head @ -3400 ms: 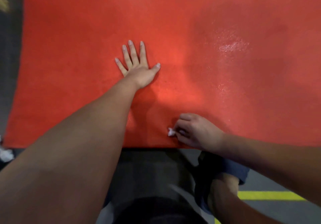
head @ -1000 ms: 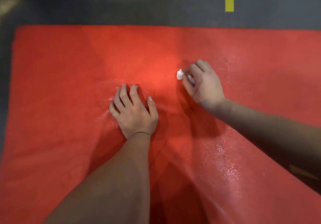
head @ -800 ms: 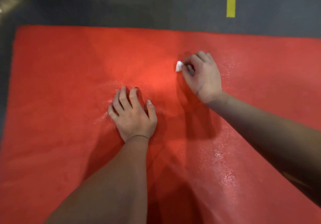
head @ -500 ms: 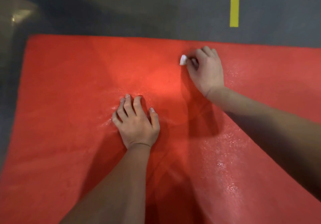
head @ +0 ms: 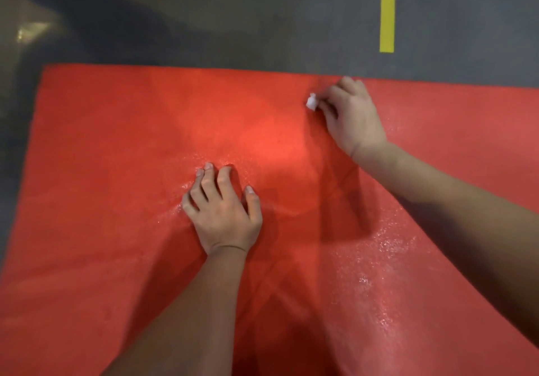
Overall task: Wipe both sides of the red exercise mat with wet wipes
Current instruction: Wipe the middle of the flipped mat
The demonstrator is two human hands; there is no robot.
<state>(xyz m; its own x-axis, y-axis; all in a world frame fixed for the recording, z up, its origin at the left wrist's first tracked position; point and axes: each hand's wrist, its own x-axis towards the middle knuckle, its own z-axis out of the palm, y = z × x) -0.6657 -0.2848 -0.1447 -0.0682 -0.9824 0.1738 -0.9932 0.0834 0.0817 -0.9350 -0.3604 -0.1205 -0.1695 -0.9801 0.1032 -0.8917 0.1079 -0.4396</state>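
Observation:
The red exercise mat [head: 116, 171] lies flat on the floor and fills most of the view. My left hand [head: 223, 210] rests on the middle of the mat, palm down, with the fingers bent at the knuckles and holding nothing. My right hand [head: 351, 116] sits near the mat's far edge and grips a small bunched white wet wipe [head: 311, 102], pressed onto the mat; only a corner of the wipe shows past the fingers. Wet, shiny patches glint on the mat at the lower right and beside my left hand.
Dark grey floor [head: 233, 25] lies beyond the mat's far edge and along its left side. A yellow tape strip [head: 387, 11] runs on the floor at the top right.
My right hand has slid the wipe from the mat's near edge up to its far edge. My left hand's fingers have gone from flat and spread to bent. The view has shifted forward.

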